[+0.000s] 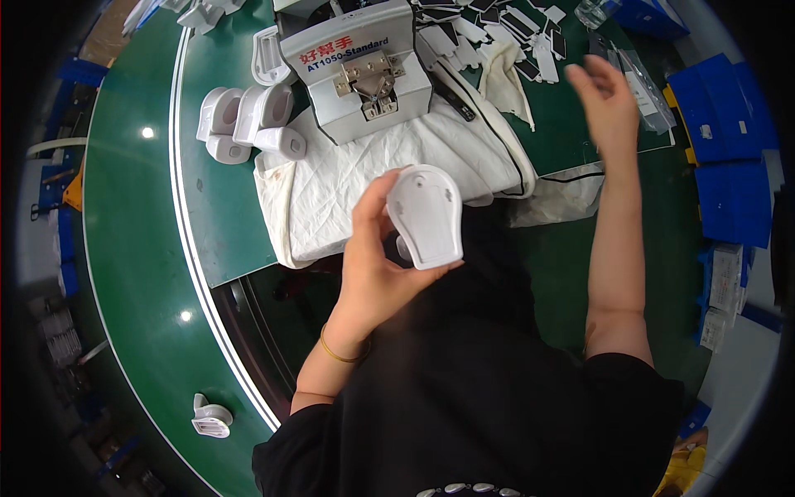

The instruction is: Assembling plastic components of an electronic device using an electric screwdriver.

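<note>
My left hand [368,265] is closed round a white plastic housing [431,219]. Its hollow, shallow side faces up, with a raised rim and small holes near the top. My right hand [611,108] is reached out to the far right, thumb and fingers apart, with nothing visible in it. Left of that hand lies a loose pile of small flat black and white pieces [542,50]. A grey machine with a metal mechanism [368,83] stands on a white cloth [331,182] beyond the housing.
Several white housings [248,120] stand left of the machine. Another housing [212,417] sits on the green surface at lower left. Blue bins [725,112] line the right side. Clear plastic bags [650,95] lie by my right hand, and a crumpled pale cloth [503,79] beside the pile.
</note>
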A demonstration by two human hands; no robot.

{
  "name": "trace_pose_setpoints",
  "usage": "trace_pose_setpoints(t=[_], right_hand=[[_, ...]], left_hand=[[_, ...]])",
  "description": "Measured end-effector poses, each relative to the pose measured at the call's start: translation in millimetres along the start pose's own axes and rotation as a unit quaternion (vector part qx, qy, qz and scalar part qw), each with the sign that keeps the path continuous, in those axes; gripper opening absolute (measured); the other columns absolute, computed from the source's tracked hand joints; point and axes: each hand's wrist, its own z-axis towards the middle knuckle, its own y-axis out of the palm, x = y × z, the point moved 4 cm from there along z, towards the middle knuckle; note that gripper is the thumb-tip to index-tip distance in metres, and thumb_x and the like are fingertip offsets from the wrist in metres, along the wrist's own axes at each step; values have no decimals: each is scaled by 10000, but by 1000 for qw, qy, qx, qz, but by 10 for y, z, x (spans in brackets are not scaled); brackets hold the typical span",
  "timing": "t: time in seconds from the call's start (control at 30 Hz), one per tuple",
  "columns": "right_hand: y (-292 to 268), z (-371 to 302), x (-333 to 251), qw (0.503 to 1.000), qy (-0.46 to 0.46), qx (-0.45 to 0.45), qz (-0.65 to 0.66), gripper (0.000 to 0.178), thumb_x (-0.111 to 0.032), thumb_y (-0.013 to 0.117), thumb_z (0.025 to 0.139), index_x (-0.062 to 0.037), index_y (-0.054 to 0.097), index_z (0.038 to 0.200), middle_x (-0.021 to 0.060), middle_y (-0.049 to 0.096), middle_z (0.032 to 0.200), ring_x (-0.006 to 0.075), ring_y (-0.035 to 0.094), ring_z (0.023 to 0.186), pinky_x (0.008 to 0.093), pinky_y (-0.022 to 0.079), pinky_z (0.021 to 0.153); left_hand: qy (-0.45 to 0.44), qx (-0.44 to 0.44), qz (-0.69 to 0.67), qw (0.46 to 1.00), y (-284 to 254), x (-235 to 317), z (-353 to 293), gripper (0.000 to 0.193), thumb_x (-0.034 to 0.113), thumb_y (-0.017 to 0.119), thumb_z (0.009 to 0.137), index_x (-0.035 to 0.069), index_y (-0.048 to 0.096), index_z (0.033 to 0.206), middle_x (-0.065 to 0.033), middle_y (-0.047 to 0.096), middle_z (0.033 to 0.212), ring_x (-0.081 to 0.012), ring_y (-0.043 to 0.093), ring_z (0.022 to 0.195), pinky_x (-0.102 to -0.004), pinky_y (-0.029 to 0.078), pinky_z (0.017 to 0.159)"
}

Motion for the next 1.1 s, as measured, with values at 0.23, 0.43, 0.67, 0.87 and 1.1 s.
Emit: trace_pose_setpoints(t=[0.23,0.43,0.67,0.87,1.1], right_hand=[[94,727,1383,965,223,-137,30,540,-323,800,790,60,634,1132,146,680,905,232,674,749,335,555,687],[131,421,446,786,180,-186,561,492,-106,614,875,11,508,1340,167,620,1165,271,646,1046,448,520,1004],[494,100,-1734,713,-73,-264,645,567,-26,547,902,-38,370,1441,96,532,1033,233,578,1014,502,437,1033],[687,-128,-2420,801,-100,-290,514,552,33,729,794,-24,452,1269,86,595,1019,192,605,962,347,492,879],[1085,-105,-2818,759,-306,-267,509,750,36,810,742,-12,421,1381,58,593,1018,138,615,913,292,508,800]], left_hand=[[-2,81,159,984,-167,-199,-5,1008,178,967,581,44,425,1421,-144,536,1338,-312,569,1209,-404,498,997],[11,23,176,984,-146,-316,-47,806,150,924,601,86,613,1342,-227,529,1380,-395,540,1250,-426,465,1032],[73,23,184,980,-117,-377,-90,758,159,907,601,245,658,1313,-208,511,1396,-404,534,1243,-456,480,1004],[77,31,180,980,-134,-389,-101,720,139,922,586,208,699,1267,-262,485,1420,-427,525,1273,-448,478,1028],[82,41,151,984,-149,-380,-88,735,123,884,630,252,656,1317,-222,503,1394,-418,540,1238,-447,501,988]])
